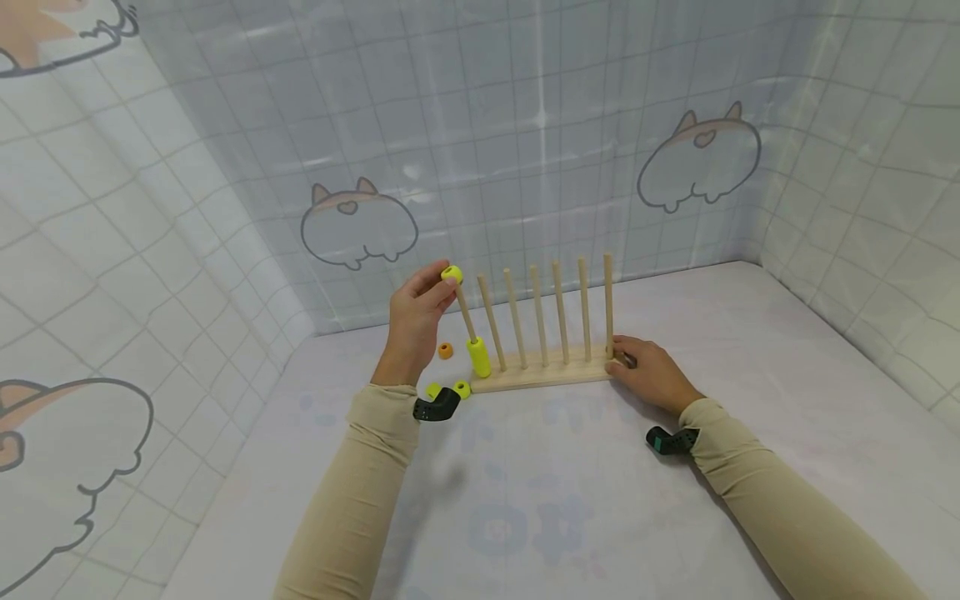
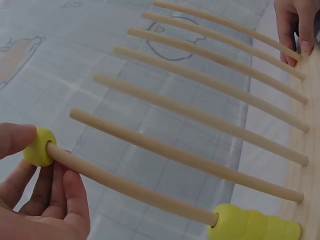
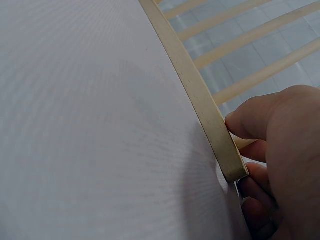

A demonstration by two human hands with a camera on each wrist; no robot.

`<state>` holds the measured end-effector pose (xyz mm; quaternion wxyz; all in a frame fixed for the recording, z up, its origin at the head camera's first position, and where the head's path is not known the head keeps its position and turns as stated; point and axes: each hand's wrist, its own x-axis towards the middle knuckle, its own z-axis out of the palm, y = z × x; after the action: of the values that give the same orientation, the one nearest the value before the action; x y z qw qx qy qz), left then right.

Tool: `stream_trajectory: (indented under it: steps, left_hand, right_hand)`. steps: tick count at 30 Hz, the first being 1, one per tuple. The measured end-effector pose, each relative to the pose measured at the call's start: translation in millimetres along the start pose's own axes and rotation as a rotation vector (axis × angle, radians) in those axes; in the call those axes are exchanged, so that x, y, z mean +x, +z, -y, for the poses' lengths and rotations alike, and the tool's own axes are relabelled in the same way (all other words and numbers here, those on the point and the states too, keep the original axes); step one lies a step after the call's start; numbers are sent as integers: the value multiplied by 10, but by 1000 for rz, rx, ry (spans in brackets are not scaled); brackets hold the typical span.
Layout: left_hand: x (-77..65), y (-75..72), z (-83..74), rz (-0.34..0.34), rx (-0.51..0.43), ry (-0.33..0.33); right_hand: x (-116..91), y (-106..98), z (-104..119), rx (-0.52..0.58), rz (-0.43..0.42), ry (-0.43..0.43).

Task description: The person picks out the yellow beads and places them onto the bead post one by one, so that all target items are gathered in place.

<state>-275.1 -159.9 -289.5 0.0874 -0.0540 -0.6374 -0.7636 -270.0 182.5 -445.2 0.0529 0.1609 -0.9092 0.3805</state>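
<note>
A wooden peg rack stands on the table, its flat base bearing a row of several upright rods. At the top of the leftmost rod, my left hand pinches a yellow bead between thumb and fingers. In the left wrist view the rod's tip enters the hole of that bead. Several yellow beads are stacked at the foot of the same rod. My right hand grips the right end of the base, its thumb against the edge; some fingers are partly hidden.
An orange bead lies on the table left of the rack. Two yellow beads are near the rack's left end, one partly hidden by the dark left wrist device. A tiled-pattern sheet rises behind the table.
</note>
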Motion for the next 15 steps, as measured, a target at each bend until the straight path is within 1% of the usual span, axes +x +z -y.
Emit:
stream_trajectory:
  steps: [7,15]
  left_hand:
    - [-18,-19,16,-1,-5,-17]
    - [-18,-20,21,0,4,-13]
  right_hand:
    - [0,3,-11,-8,3,5]
    - [15,6,-31,-6,2,2]
